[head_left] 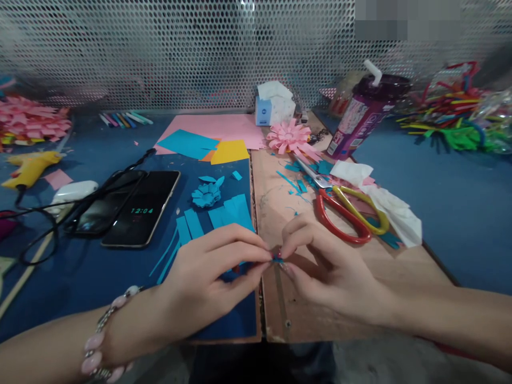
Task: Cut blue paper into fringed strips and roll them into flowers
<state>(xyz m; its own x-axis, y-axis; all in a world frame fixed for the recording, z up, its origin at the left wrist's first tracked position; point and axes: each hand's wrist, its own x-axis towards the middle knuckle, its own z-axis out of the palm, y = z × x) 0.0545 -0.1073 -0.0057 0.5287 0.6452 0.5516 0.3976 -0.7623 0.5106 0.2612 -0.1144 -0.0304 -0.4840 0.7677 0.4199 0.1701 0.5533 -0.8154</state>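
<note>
My left hand and my right hand meet over the seam between the blue and the wooden table parts. Thumb and forefinger of each are pinched on a tiny blue paper piece, mostly hidden by the fingertips. Behind my left hand lie blue paper strips and a blue paper flower. Scissors with one red and one yellow handle loop rest past my right hand, their blades among blue paper scraps.
At left are two phones, black cables and a yellow glue gun. Coloured paper sheets, a pink paper flower and a tissue box lie toward the back. A purple cup with a straw stands right, near crumpled tissue.
</note>
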